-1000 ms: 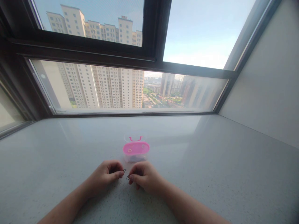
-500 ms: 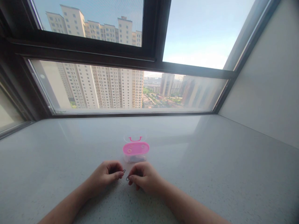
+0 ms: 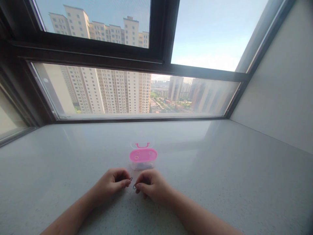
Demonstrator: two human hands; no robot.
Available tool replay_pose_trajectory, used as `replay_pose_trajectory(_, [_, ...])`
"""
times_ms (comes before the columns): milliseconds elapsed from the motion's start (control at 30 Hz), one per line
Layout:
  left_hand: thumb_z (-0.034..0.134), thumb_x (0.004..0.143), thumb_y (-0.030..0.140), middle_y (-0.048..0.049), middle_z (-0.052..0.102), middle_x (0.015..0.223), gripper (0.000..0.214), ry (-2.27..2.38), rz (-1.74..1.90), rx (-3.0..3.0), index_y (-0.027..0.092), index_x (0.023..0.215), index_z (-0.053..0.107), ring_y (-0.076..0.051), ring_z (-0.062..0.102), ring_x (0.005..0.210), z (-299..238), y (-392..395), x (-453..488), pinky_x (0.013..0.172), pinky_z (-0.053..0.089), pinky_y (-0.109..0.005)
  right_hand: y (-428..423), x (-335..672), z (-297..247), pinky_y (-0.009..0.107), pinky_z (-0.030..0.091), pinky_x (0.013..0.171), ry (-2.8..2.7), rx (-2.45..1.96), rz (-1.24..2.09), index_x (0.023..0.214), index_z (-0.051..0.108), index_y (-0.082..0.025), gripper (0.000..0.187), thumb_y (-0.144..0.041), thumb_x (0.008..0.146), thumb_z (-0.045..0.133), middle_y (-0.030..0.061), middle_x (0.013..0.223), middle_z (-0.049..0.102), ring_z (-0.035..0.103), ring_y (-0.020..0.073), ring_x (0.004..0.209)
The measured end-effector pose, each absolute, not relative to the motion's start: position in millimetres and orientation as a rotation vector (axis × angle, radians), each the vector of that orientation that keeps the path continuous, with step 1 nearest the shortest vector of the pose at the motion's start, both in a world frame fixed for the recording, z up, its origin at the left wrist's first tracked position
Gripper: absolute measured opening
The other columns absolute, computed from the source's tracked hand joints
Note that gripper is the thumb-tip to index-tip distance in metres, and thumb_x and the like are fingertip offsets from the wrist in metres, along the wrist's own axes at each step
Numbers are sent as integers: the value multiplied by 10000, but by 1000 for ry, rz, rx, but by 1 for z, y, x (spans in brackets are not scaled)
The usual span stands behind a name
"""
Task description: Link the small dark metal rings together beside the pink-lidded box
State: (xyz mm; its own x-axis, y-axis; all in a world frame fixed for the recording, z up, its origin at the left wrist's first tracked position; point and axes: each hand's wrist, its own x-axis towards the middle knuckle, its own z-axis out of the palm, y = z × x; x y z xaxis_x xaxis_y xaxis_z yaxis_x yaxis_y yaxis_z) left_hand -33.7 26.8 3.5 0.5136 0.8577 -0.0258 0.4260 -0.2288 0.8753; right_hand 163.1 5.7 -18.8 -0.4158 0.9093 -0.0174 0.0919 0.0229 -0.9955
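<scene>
My left hand (image 3: 112, 184) rests on the pale speckled sill (image 3: 220, 169) with its fingertips pinched on a small dark metal clip (image 3: 130, 179). My right hand (image 3: 151, 186) sits close beside it, pinching a second small dark clip (image 3: 134, 186). The two clips are a finger's width apart. Just beyond my fingers stands a small clear box with a pink lid (image 3: 143, 155) and a pink handle; the lid has small holes. Dark contents show dimly through its clear wall.
A wide window with dark frames (image 3: 161, 67) runs along the far edge of the sill, with tall buildings outside. A plain wall (image 3: 281, 88) closes the right side. Another pane angles in at the left (image 3: 9, 120).
</scene>
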Motion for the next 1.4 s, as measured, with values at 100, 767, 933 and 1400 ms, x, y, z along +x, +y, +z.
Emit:
replay_pose_trajectory(100, [585, 756, 346, 7, 560, 651, 226, 1068, 599, 1846, 124, 717, 597, -151, 496, 662, 4, 27, -34, 613, 375, -235, 6, 163, -20, 154, 367, 383, -1609, -1034, 1466, 722, 634, -120, 72, -163, 709, 577, 20, 623, 629, 462, 50, 402])
replay_pose_trajectory(767, [579, 755, 345, -3, 580, 666, 223, 1065, 590, 1852, 125, 730, 602, -159, 511, 670, 2, 29, -35, 617, 382, -240, 6, 162, -21, 158, 371, 378, -1590, -1037, 1477, 708, 627, -120, 66, -164, 700, 579, 17, 609, 621, 461, 51, 395])
replay_pose_trajectory(933, [577, 753, 353, -3, 582, 666, 227, 1075, 593, 1862, 129, 724, 608, -161, 512, 674, 3, 28, -35, 620, 386, -243, 6, 163, -19, 153, 363, 375, -1603, -1034, 1471, 713, 628, -120, 71, -173, 704, 581, 17, 617, 624, 464, 50, 398])
replay_pose_trajectory(1400, [580, 738, 372, 2, 589, 652, 242, 1089, 600, 1845, 134, 708, 609, -167, 521, 666, 8, 25, -32, 625, 394, -248, 5, 162, -19, 160, 368, 392, -1620, -1060, 1459, 728, 639, -119, 86, -167, 706, 571, 14, 617, 626, 460, 51, 405])
